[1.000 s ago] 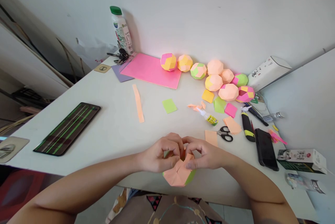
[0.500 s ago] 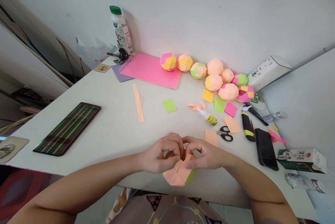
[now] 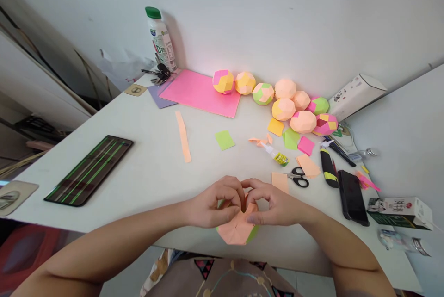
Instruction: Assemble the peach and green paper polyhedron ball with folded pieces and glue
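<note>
Paper ball (image 3: 237, 232), seam now closed, slightly turned

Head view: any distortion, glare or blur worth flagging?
Head view: wide-angle bending splays the table edges; light is soft and even, with a pink tint on the wall above the pink sheet; left hand, right hand and their paper ball are sharp.

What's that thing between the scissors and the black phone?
A black and yellow marker lies between the scissors and the phone. The head view shows it.
</note>
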The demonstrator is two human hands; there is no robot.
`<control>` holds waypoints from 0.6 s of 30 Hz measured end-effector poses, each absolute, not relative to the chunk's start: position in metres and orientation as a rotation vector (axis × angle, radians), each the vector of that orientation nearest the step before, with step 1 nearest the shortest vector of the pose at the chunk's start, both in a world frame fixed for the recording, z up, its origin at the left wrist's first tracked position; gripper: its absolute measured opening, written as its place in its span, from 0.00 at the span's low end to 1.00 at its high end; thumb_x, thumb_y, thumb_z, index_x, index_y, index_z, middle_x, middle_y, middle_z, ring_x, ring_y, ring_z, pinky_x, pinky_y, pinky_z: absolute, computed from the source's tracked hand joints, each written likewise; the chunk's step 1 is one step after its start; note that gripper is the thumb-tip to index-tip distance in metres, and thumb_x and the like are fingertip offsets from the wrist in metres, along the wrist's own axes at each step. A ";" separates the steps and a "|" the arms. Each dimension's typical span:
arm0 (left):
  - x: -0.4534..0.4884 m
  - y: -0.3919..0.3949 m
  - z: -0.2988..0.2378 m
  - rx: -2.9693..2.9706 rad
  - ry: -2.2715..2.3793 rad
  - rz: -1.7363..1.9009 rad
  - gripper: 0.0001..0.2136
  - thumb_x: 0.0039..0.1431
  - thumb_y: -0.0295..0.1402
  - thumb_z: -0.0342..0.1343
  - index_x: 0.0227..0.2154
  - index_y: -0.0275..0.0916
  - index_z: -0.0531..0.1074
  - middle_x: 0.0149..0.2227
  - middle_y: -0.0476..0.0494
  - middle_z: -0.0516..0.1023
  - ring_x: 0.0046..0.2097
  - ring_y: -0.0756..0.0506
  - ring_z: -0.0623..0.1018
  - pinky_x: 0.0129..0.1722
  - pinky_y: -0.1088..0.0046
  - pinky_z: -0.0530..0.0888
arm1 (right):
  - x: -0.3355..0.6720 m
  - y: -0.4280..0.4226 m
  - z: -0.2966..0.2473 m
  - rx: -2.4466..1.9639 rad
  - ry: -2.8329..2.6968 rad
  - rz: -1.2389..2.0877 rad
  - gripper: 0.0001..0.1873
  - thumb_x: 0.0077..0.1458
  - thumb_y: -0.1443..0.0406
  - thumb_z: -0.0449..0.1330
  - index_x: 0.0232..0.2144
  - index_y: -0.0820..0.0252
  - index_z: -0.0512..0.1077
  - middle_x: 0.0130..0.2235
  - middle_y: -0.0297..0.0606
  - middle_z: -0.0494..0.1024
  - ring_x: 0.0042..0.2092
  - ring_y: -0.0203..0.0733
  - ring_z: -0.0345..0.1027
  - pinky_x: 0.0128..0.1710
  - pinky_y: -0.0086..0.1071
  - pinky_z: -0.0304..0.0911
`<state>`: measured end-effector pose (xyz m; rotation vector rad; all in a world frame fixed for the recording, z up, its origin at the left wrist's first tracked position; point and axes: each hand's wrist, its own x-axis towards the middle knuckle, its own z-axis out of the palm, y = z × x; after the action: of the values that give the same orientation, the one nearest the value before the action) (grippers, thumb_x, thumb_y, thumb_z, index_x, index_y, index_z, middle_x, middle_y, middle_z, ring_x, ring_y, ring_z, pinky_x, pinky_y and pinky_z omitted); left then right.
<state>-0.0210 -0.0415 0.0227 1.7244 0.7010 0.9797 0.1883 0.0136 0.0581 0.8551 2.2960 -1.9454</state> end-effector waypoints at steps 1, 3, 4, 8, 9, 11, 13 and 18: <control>-0.021 -0.041 0.023 1.738 0.694 0.989 0.08 0.54 0.26 0.52 0.21 0.39 0.67 0.30 0.43 0.75 0.35 0.46 0.72 0.41 0.66 0.69 | 0.189 0.013 0.059 0.863 2.306 -1.930 0.06 0.51 0.62 0.65 0.31 0.57 0.75 0.56 0.40 0.64 0.58 0.47 0.60 0.56 0.40 0.58; -0.021 -0.041 0.025 1.774 0.684 1.015 0.07 0.54 0.25 0.51 0.22 0.39 0.68 0.30 0.44 0.75 0.36 0.46 0.71 0.43 0.65 0.68 | 0.189 0.013 0.061 0.871 2.341 -1.898 0.05 0.51 0.62 0.65 0.32 0.56 0.75 0.57 0.40 0.63 0.58 0.48 0.60 0.56 0.41 0.58; -0.021 -0.041 0.025 1.794 0.684 1.027 0.07 0.54 0.25 0.51 0.22 0.39 0.68 0.31 0.44 0.74 0.36 0.46 0.71 0.43 0.65 0.68 | 0.190 0.012 0.062 0.873 2.363 -1.881 0.05 0.51 0.62 0.65 0.32 0.56 0.75 0.57 0.40 0.63 0.59 0.48 0.58 0.57 0.41 0.57; -0.020 -0.042 0.027 1.877 0.707 1.058 0.07 0.54 0.23 0.51 0.24 0.39 0.69 0.32 0.44 0.72 0.39 0.45 0.69 0.44 0.64 0.67 | 0.191 0.011 0.064 0.866 2.455 -1.813 0.04 0.52 0.63 0.64 0.31 0.58 0.75 0.57 0.41 0.62 0.61 0.49 0.56 0.57 0.42 0.58; -0.020 -0.042 0.027 1.896 0.707 1.067 0.07 0.53 0.23 0.51 0.24 0.39 0.69 0.33 0.44 0.72 0.40 0.45 0.69 0.44 0.64 0.67 | 0.191 0.010 0.064 0.863 2.481 -1.794 0.04 0.52 0.64 0.64 0.30 0.58 0.75 0.57 0.42 0.62 0.61 0.49 0.56 0.57 0.41 0.58; -0.020 -0.043 0.028 1.924 0.696 1.087 0.07 0.52 0.21 0.51 0.26 0.39 0.70 0.35 0.44 0.71 0.41 0.45 0.69 0.46 0.63 0.67 | 0.191 0.009 0.065 0.852 2.547 -1.749 0.03 0.53 0.65 0.64 0.30 0.58 0.75 0.57 0.41 0.62 0.61 0.48 0.55 0.57 0.40 0.58; -0.020 -0.043 0.029 1.942 0.682 1.100 0.08 0.52 0.20 0.50 0.26 0.39 0.70 0.36 0.43 0.71 0.43 0.44 0.69 0.48 0.61 0.67 | 0.191 0.007 0.065 0.843 2.617 -1.702 0.01 0.53 0.65 0.64 0.30 0.57 0.76 0.56 0.41 0.63 0.61 0.47 0.54 0.59 0.40 0.56; -0.018 -0.042 0.029 2.003 0.690 1.112 0.09 0.53 0.19 0.50 0.28 0.39 0.70 0.39 0.41 0.70 0.46 0.43 0.68 0.50 0.59 0.66 | 0.191 0.005 0.064 0.831 2.684 -1.655 0.02 0.55 0.66 0.63 0.30 0.57 0.75 0.55 0.39 0.63 0.61 0.45 0.54 0.59 0.38 0.55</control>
<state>-0.0184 -0.0423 0.0292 2.0034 0.6902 1.1121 0.1913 0.0051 0.0643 0.8313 2.6837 -1.6547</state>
